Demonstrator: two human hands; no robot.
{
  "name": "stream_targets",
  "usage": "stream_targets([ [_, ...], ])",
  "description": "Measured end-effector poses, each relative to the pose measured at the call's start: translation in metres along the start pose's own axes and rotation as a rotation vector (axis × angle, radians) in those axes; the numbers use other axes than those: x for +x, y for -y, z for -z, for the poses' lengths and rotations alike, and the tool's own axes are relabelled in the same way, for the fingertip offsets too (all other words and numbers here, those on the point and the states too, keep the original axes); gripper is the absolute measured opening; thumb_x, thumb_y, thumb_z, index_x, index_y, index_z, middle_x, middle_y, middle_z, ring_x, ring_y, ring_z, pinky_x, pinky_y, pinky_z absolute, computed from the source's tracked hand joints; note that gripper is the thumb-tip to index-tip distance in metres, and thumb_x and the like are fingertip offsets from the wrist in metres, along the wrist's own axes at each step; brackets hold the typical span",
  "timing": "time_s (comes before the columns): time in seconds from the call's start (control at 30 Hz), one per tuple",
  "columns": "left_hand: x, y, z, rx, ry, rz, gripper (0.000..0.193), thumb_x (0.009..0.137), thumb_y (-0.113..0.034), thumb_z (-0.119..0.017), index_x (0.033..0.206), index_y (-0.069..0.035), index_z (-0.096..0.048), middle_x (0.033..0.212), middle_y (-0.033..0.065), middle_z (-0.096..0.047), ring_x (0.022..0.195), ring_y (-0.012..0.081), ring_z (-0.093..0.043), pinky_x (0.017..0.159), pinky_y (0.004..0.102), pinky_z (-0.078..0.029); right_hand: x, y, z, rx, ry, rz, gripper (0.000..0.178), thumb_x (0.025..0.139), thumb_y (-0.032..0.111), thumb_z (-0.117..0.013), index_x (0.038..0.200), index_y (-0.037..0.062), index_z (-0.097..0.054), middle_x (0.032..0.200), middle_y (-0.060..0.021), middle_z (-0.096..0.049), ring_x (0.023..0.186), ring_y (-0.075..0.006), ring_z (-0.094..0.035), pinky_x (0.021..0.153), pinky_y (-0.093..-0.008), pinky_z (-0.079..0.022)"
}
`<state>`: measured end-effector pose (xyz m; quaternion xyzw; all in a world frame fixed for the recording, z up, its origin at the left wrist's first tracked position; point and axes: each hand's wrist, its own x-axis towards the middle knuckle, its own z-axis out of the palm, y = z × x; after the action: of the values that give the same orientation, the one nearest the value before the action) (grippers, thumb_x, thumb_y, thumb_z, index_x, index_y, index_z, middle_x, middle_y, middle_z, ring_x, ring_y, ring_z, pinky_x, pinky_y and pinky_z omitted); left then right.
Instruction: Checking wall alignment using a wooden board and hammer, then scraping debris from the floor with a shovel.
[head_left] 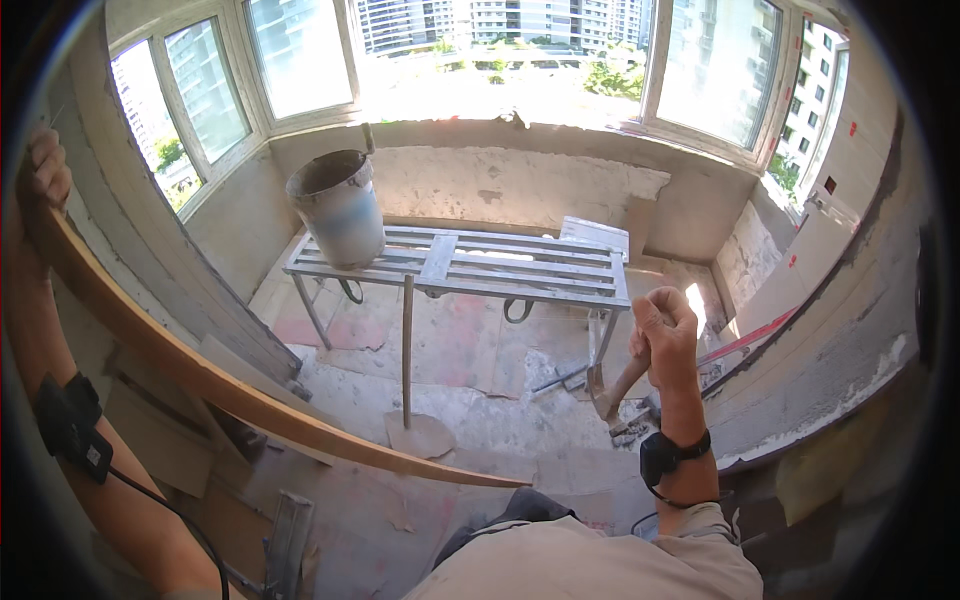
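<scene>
My left hand (50, 170) is raised at the far left, with its fingers curled at the upper end of a long wooden board (250, 395). The board looks bowed in the fisheye picture and slants down to the right, its lower end close to my body. At the right, my right hand (667, 325) is closed around the handle of a hammer (606, 398), whose head hangs down to the left above the floor. Black straps with small devices and cables are on both my forearms.
A slatted metal bench (440, 257) carries a grey-white bucket (342, 222). In front of it a round-bladed shovel (418, 435) stands upright. Windows (300, 60) run above the low wall. Rubble and a metal channel (290, 540) lie on the dusty floor. Bare plaster edges flank both sides.
</scene>
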<state>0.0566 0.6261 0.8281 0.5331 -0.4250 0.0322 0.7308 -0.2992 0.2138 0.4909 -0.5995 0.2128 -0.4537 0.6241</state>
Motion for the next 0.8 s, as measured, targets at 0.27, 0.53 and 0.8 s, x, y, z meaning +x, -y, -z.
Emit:
stream_targets([
  [0.27, 0.044, 0.005, -0.084, 0.272, 0.036, 0.057, 0.034, 0.098, -0.037, -0.053, 0.073, -0.015, -0.043, 0.057, -0.0018, -0.039, 0.046, 0.0133, -0.040, 0.045, 0.0303, -0.038, 0.051, 0.000, 0.024, 0.309, -0.079, 0.195, 0.015, 0.095, 0.013, -0.063, 0.087, 0.0057, -0.053, 0.060, 0.0002, -0.047, 0.046, -0.0099, -0.045, 0.043, -0.0254, -0.038],
  [0.53, 0.025, 0.260, -0.256, 0.588, 0.066, 0.483, 0.025, 0.082, -0.026, -0.071, 0.073, -0.009, -0.056, 0.052, -0.0006, -0.049, 0.036, 0.0104, -0.047, 0.032, 0.0271, -0.041, 0.147, -0.067, 0.106, 0.235, -0.181, 0.119, 0.016, 0.094, 0.014, -0.064, 0.086, 0.0060, -0.053, 0.060, 0.0004, -0.047, 0.045, -0.0099, -0.045, 0.042, -0.0248, -0.038],
  [0.8, -0.182, 0.575, -0.350, 0.712, 0.518, 1.006, 0.025, 0.073, -0.020, -0.066, 0.077, 0.004, -0.068, 0.061, 0.0161, -0.064, 0.055, 0.0242, -0.066, 0.053, 0.0390, -0.050, 0.263, -0.112, 0.144, 0.099, -0.233, 0.008, 0.019, 0.095, 0.016, -0.062, 0.081, 0.0075, -0.052, 0.057, 0.0007, -0.045, 0.042, -0.0095, -0.043, 0.040, -0.0252, -0.036],
])
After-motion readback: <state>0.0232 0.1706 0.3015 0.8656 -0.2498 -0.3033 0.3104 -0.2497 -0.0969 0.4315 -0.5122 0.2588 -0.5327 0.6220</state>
